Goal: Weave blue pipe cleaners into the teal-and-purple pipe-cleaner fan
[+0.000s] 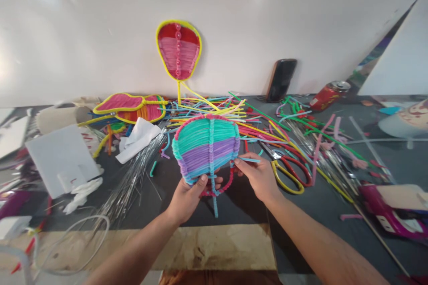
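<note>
Centrally, striped panel point(200, 151); left hand point(190, 196) gripping lower-left edge; right hand point(259, 176) pinching blue strand point(250, 160) alongside.

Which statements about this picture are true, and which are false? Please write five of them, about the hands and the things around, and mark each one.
1. The left hand holds the striped piece near its lower edge. True.
2. The striped piece is filled completely, down to its bottom. False: its lower part is an open frame.
3. The right hand is at the striped piece's right side, with a light blue strip at its fingers. True.
4. The scissors lie to the left of the left hand. False: the scissors lie beyond the right hand, to its right.
5. The phone lies flat. False: the phone is propped up against the wall.
</note>
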Demonstrator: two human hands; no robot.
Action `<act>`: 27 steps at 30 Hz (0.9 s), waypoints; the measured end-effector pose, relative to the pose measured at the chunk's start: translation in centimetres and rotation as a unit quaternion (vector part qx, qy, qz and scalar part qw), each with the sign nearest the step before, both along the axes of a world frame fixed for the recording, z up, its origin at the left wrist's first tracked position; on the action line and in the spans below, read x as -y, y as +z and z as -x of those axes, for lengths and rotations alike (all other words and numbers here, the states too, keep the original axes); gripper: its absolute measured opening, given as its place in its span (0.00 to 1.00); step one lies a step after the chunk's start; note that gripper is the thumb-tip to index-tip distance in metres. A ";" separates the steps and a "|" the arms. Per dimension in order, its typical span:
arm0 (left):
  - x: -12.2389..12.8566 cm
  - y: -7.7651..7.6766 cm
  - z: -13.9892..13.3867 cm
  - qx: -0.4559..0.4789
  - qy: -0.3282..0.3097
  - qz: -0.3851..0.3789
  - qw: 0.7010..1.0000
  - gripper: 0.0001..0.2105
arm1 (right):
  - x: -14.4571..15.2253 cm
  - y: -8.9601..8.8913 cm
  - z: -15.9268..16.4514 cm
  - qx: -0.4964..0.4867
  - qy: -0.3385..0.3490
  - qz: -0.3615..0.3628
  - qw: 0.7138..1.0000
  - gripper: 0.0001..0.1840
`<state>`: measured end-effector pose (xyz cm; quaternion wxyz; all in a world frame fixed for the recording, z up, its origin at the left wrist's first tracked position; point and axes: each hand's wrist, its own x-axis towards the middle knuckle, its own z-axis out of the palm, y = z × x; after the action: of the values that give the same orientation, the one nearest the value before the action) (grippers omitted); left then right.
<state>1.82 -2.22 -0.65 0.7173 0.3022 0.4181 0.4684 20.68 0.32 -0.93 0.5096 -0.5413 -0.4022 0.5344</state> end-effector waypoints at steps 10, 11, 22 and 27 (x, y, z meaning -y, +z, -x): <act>-0.7 1.2 1.1 0.108 -0.032 0.069 0.991 0.14 | -0.2 0.3 -0.6 -0.177 0.071 -0.030 0.981 0.11; -0.8 1.3 1.3 0.120 -0.042 0.080 0.989 0.14 | -0.2 0.3 -0.7 -0.223 0.087 -0.010 0.971 0.11; -0.8 1.1 1.2 0.121 -0.086 0.110 0.983 0.12 | 0.3 0.1 -0.6 -0.268 0.177 0.088 0.943 0.16; -0.9 0.8 1.2 0.090 -0.072 0.087 0.989 0.13 | 0.1 0.0 -0.9 -0.243 0.192 0.038 0.950 0.14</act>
<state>0.60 -1.36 0.19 0.8077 0.2247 0.3678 0.4023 21.55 0.26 -0.93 0.4583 -0.3262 -0.3415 0.7529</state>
